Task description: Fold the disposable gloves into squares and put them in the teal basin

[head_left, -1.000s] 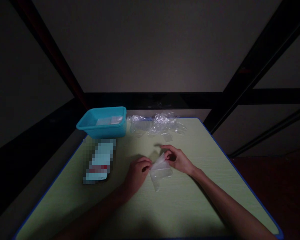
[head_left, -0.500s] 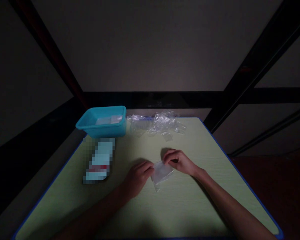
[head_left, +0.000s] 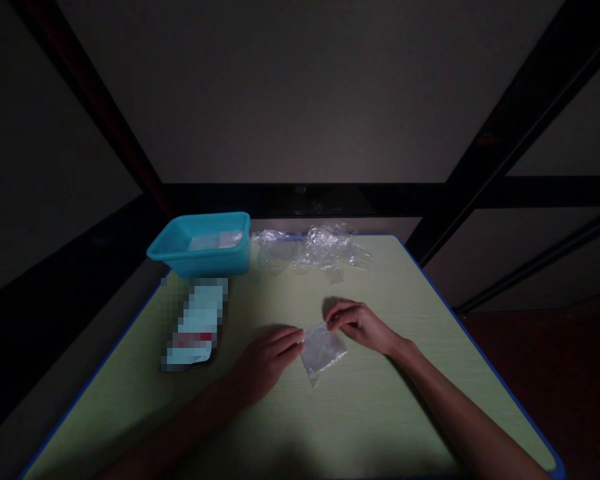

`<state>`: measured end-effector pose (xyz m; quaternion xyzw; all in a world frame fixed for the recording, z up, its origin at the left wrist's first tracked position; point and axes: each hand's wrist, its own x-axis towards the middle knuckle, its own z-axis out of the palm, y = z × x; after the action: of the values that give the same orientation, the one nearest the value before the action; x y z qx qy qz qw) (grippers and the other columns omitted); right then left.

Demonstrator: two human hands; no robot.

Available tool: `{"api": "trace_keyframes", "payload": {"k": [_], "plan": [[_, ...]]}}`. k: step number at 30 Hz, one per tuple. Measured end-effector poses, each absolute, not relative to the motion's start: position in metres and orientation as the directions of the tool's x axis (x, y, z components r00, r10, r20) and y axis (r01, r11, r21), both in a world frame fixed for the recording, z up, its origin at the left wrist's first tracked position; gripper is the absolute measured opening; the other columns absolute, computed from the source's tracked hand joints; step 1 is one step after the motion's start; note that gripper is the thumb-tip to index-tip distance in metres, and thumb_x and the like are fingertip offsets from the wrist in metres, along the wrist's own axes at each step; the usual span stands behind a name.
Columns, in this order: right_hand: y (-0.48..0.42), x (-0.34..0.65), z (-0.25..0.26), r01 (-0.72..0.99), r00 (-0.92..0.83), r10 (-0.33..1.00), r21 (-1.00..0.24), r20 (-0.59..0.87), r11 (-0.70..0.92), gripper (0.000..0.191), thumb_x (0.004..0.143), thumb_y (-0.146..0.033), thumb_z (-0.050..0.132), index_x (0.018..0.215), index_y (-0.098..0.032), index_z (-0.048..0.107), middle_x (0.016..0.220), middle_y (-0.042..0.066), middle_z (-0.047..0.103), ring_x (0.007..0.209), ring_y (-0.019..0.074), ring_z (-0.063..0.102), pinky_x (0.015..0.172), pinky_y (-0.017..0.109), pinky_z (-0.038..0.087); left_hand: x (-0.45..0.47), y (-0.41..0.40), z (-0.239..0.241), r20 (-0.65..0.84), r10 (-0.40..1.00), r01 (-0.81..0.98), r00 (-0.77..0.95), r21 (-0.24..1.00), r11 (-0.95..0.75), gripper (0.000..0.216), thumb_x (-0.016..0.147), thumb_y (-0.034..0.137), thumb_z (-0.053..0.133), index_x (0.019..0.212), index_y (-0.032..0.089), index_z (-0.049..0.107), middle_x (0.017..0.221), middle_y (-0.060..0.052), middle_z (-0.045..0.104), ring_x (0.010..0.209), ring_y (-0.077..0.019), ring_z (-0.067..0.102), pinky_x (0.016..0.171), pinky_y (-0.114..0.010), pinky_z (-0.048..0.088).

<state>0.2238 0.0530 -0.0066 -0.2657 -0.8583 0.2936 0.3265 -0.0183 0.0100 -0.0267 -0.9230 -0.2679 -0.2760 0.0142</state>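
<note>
A small clear plastic bag (head_left: pixel 323 353) lies flat on the pale green table (head_left: pixel 360 413) between my hands. My left hand (head_left: pixel 267 360) rests palm down at the bag's left edge, fingers stretched out and pressing on its corner. My right hand (head_left: pixel 363 325) is at the bag's upper right corner, fingers curled and pinching the edge.
A teal plastic tub (head_left: pixel 203 243) with something pale inside stands at the far left of the table. A heap of crumpled clear plastic bags (head_left: pixel 313 250) lies along the far edge. A blurred flat packet (head_left: pixel 193 327) lies left of my hands. Dark frame bars surround the table.
The bag, held up and tilted a second ago, now lies flat on the table. My left hand has flattened against its edge; my right hand lowered with it.
</note>
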Motion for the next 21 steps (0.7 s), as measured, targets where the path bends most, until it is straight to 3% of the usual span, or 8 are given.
{"api": "trace_keyframes", "payload": {"k": [5, 12, 17, 21], "plan": [[0.052, 0.224, -0.007, 0.269, -0.625, 0.663, -0.683, 0.412, 0.679, 0.036, 0.090, -0.034, 0.042, 0.072, -0.016, 0.067, 0.081, 0.011, 0.065, 0.076, 0.0176, 0.059, 0.068, 0.030, 0.046, -0.028, 0.006, -0.026, 0.430, 0.491, 0.486, 0.758, 0.131, -0.864, 0.034, 0.087, 0.007, 0.037, 0.109, 0.016, 0.060, 0.117, -0.010, 0.061, 0.113, -0.0205, 0.052, 0.091, -0.037, 0.048], [0.052, 0.225, -0.009, 0.285, -0.617, 0.665, -0.669, 0.420, 0.687, 0.031, 0.090, -0.027, 0.045, 0.072, -0.016, 0.067, 0.082, 0.011, 0.065, 0.077, 0.0174, 0.059, 0.068, 0.029, 0.046, -0.031, 0.008, -0.023, 0.317, 0.522, 0.475, 0.791, 0.219, -0.852, 0.042, 0.075, -0.001, 0.042, 0.109, 0.016, 0.061, 0.123, -0.012, 0.057, 0.118, -0.0233, 0.048, 0.096, -0.041, 0.041], [0.051, 0.226, -0.008, 0.290, -0.626, 0.669, -0.676, 0.401, 0.677, 0.030, 0.088, -0.015, 0.044, 0.070, -0.016, 0.068, 0.084, 0.009, 0.066, 0.078, 0.0167, 0.060, 0.068, 0.029, 0.046, -0.034, 0.009, -0.020, 0.312, 0.588, 0.476, 0.746, 0.367, -0.799, 0.041, 0.075, -0.001, 0.041, 0.101, 0.019, 0.065, 0.126, -0.011, 0.055, 0.119, -0.0220, 0.048, 0.100, -0.048, 0.034], [0.051, 0.228, -0.001, 0.296, -0.574, 0.718, -0.717, 0.395, 0.631, 0.030, 0.084, -0.009, 0.043, 0.070, -0.018, 0.067, 0.087, 0.007, 0.066, 0.079, 0.0158, 0.061, 0.069, 0.029, 0.048, -0.030, 0.009, -0.015, 0.409, 0.633, 0.469, 0.658, 0.435, -0.768, 0.031, 0.079, 0.005, 0.044, 0.099, 0.018, 0.064, 0.120, -0.011, 0.059, 0.116, -0.0210, 0.050, 0.102, -0.047, 0.032]]}}
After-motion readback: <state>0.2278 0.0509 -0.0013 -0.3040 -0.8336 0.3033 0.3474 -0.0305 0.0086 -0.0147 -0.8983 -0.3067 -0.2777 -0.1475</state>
